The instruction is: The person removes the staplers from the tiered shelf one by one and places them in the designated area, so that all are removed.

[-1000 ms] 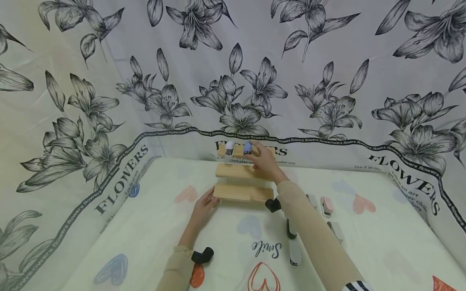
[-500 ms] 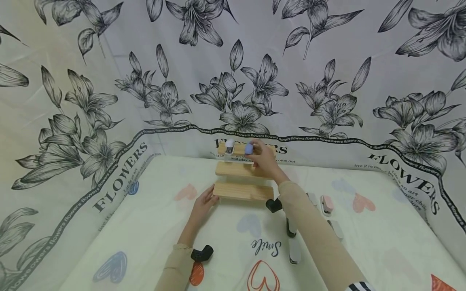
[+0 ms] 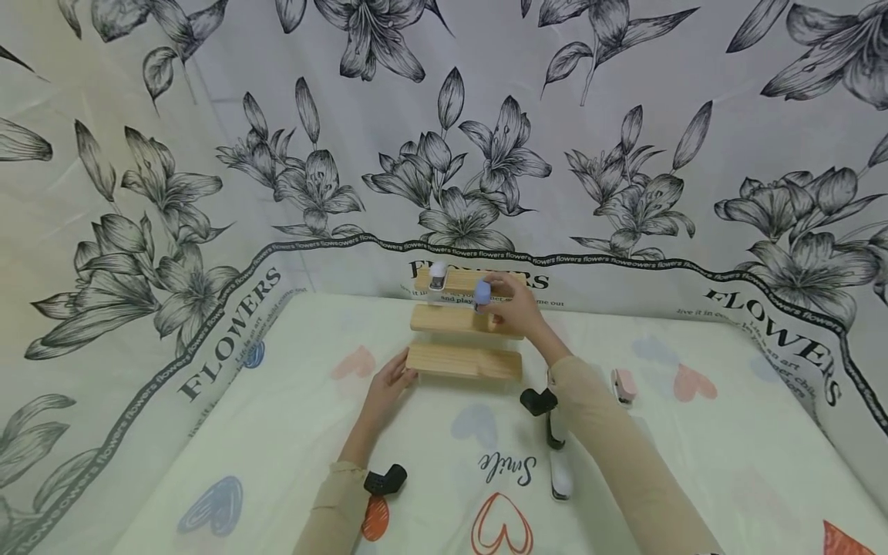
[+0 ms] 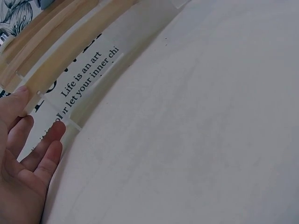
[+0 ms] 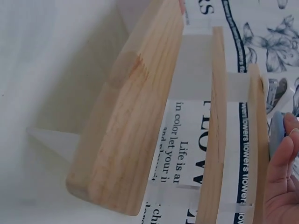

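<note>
A three-tier rack with wooden planks [image 3: 463, 362] and clear side panels stands near the back of the table. My left hand [image 3: 387, 388] holds its left end at the lowest plank; in the left wrist view the thumb [image 4: 19, 95] lies on the plank's end. In the head view my right hand [image 3: 516, 308] pinches a small blue stapler [image 3: 482, 291] in front of the top plank. The right wrist view has that stapler [image 5: 277, 130] close beside the top plank, partly covered by fingers. A white stapler [image 3: 437, 276] sits at the left of the top plank.
Right of the rack, a pink stapler [image 3: 624, 385] lies on the table. A grey-white stapler [image 3: 560, 476] and a dark-and-white one [image 3: 555, 430] lie nearer, left of the right forearm [image 3: 617, 447]. Behind the rack rises a flower-print cloth [image 3: 617, 177].
My right hand has drawn the blue stapler slightly right and toward me, off its earlier spot on the top plank. The left hand keeps its place on the rack.
</note>
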